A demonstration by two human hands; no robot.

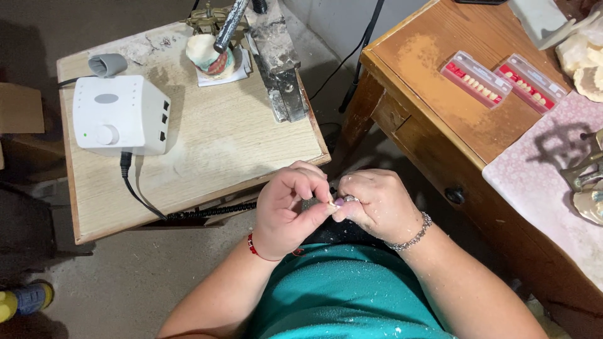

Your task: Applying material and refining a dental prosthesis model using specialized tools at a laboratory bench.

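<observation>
Pinching a tiny pale tooth-shaped piece between thumb and forefinger of the left hand, with the right hand pressed close against it from the other side, fingertips curled in and meeting at the same spot, just above the lap and in front of the teal shirt. Judged very light, hard and stiff, smooth enough to slip, and brittle at its thin edges; easily lost if dropped, given the size. Best taken by its broader faces with the fingertip pads, firm but not squeezing, and kept close over the lap. Cannot tell whether the right hand grips a small tool or only steadies the piece; something dark shows between the hands but stays unclear. Beyond the hands, a light wooden counter carrying a white control box with a dial and a black cable, plus a plaster model with pink gum sitting on a metal frame under a handpiece. Off to the right, a brown wooden counter bearing two clear cases of tooth rows on red strips, white plaster casts and a patterned cloth
</observation>
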